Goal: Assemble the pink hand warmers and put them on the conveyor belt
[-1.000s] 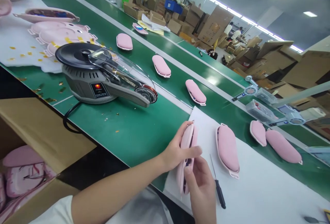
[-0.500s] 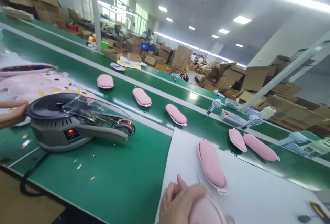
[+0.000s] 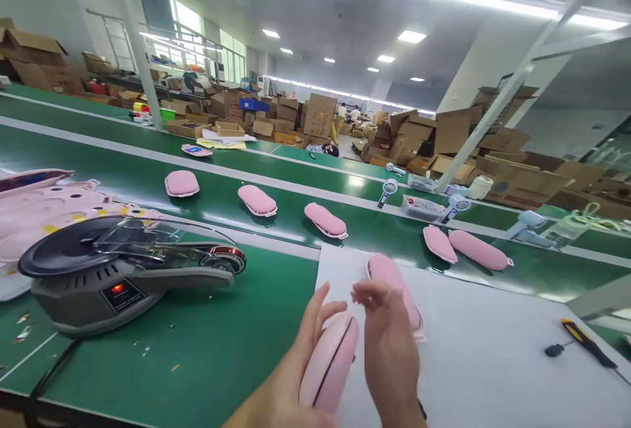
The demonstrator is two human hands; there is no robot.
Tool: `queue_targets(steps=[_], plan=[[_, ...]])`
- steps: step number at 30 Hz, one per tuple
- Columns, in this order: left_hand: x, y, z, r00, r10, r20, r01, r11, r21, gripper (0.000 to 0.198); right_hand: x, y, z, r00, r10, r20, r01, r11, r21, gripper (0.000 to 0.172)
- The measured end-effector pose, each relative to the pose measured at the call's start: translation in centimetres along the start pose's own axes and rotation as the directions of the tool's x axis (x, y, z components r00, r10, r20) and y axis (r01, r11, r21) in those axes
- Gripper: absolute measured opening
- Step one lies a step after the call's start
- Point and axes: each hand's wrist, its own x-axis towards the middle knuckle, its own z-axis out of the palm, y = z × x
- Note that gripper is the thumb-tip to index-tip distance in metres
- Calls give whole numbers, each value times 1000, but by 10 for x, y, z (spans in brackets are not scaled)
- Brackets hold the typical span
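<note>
In the low middle of the view, my left hand (image 3: 290, 369) is wrapped around a pink oblong case (image 3: 331, 365) with rounded ends. A dark seam runs along the case's length, and its lower end is partly hidden by my hand. My right hand (image 3: 389, 342) is just to the right of the case, fingers loosely bent and apart, with nothing seen in them. Behind my right hand a second pink case (image 3: 389, 273) lies on the white sheet (image 3: 473, 336), partly covered by the hand.
A grey machine (image 3: 89, 303) with a black disc and lit red light stands left, beside pink bear-eared pieces (image 3: 73, 208). More pink cases (image 3: 325, 219) lie along the green bench (image 3: 221, 349). A yellow-black screwdriver (image 3: 586, 342) is at right. Small blue fans (image 3: 388, 191) stand farther back.
My view has turned and levelled. The held pink case has come up into fuller view, turned seam-side toward me, with both my hands showing. A hand at the machine's left edge is gone from view.
</note>
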Motion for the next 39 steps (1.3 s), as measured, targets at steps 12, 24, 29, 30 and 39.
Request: queue_targets(steps=[12, 24, 29, 30, 39], plan=[[7, 36, -8, 975, -123, 184, 129, 991, -21, 91, 16, 18, 19, 962, 241, -130, -228, 968, 106, 57], [-16, 11, -34, 997, -63, -39, 72, 722, 688, 32, -24, 55, -41, 998, 10, 58, 15, 909, -417, 27], [-10, 2, -27, 979, 206, 7, -123, 557, 821, 32, -42, 64, -43, 874, -341, 346, 486, 635, -601, 19], [-9, 0, -26, 966, 260, 13, -154, 531, 833, 32, -42, 65, -41, 870, -369, 327, 493, 620, -610, 16], [-6, 4, -37, 991, 134, -15, -71, 609, 790, 31, -37, 64, -34, 891, -315, 328, 455, 635, -625, 12]])
